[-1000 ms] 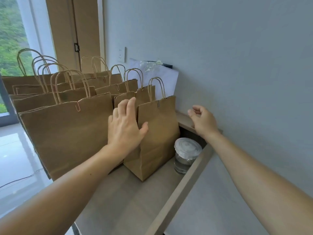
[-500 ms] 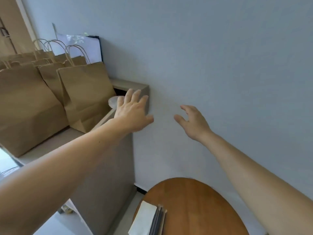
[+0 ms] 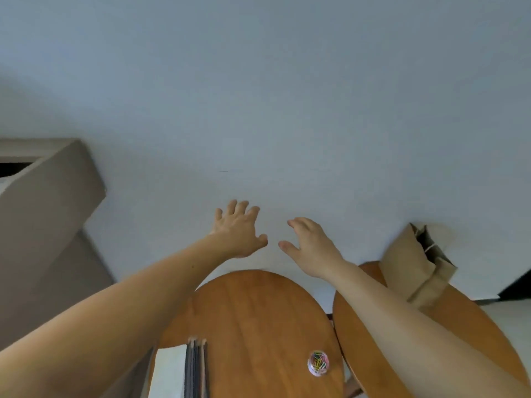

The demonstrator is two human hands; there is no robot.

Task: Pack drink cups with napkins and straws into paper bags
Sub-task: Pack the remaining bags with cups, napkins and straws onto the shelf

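1. Since half a second ago, my view has swung right: the bags on the grey counter (image 3: 43, 225) have left sight, and a right table (image 3: 474, 340) has come in.
2. My left hand (image 3: 238, 231) and right hand (image 3: 309, 245) hold nothing, fingers spread, thumbs apart, before the wall (image 3: 287, 110).
3. A paper bag (image 3: 411, 268) stands on the right table's far edge.
4. Napkins (image 3: 169, 369) and straws (image 3: 195, 369) lie touching at the left table's (image 3: 258, 311) near edge.
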